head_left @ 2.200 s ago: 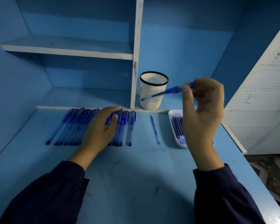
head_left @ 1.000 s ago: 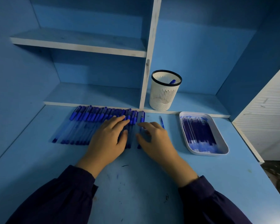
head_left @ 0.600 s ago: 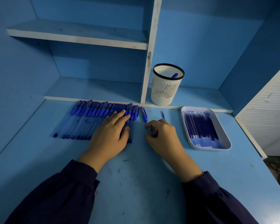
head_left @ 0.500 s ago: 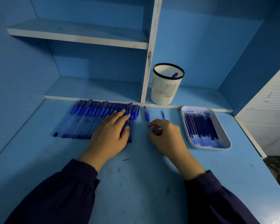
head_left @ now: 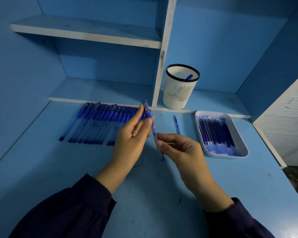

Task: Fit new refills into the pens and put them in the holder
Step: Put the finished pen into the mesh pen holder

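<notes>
Holding one pen (head_left: 154, 133) up over the table (head_left: 162, 186), both hands are now working together. A moment ago the left hand (head_left: 132, 134) was lying flat on the row (head_left: 100, 122) of pens, and the right hand (head_left: 181, 148) was picking this pen off the end of that row. Now the left hand is pinching the cap end with thumb and fingers. The right hand is pinching the clear part lower down. The pen is tilting, with its tip pointing back toward the person.

I think the person is getting ready to open it, so a new refill can go in.

Just past the hands, a loose refill (head_left: 176, 124) is lying on the table, between the row and the tray (head_left: 243, 152). The tray is holding many refills. Farther back, the holder (head_left: 180, 93) is standing on the low shelf (head_left: 213, 103) with one finished pen (head_left: 189, 76) inside. That one was going in a little while ago, so this pen is the next, and many are waiting in the row.
</notes>
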`<state>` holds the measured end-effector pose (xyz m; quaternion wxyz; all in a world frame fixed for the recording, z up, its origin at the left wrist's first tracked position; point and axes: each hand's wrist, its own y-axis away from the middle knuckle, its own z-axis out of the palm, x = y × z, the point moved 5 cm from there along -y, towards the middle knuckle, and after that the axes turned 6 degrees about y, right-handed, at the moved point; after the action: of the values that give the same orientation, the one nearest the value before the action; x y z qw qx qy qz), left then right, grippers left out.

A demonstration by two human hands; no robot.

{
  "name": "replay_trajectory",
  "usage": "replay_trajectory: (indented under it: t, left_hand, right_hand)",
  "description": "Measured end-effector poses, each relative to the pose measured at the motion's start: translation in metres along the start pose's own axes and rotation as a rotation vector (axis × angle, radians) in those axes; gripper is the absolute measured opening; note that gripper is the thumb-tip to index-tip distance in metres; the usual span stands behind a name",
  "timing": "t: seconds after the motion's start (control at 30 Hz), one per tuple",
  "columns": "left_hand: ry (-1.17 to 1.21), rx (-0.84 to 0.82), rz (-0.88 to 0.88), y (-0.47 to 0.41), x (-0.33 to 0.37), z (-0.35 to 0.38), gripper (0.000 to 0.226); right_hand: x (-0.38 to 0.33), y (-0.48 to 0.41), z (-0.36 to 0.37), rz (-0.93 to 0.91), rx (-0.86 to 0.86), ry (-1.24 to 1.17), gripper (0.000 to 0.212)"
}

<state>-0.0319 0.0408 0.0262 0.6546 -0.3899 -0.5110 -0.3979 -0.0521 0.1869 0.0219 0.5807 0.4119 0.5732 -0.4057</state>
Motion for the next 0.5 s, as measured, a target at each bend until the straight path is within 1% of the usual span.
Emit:
replay_trajectory:
  t: [0.13, 0.23, 0.33, 0.4, 0.5]
  left_hand:
    - [0.189, 0.076, -0.009, 0.006, 0.000, 0.002, 0.050]
    - [0.270, 0.106, 0.040, 0.005, 0.005, 0.000, 0.050]
    - [0.239, 0.105, 0.085, 0.005, 0.009, -0.005, 0.044]
    - [0.193, 0.072, 0.073, 0.008, 0.010, -0.003, 0.034]
    - [0.066, -0.037, 0.041, 0.013, 0.002, 0.004, 0.026]
  right_hand:
    - [0.000, 0.005, 0.008, -0.023, -0.031, 0.045, 0.015]
    - [-0.002, 0.004, 0.006, -0.032, -0.048, 0.038, 0.013]
    - [-0.007, -0.003, -0.007, -0.080, 0.036, -0.014, 0.008]
    - [-0.008, -0.009, -0.013, -0.118, 0.084, -0.061, 0.008]
    - [-0.003, -0.017, -0.017, -0.113, 0.091, -0.159, 0.024]
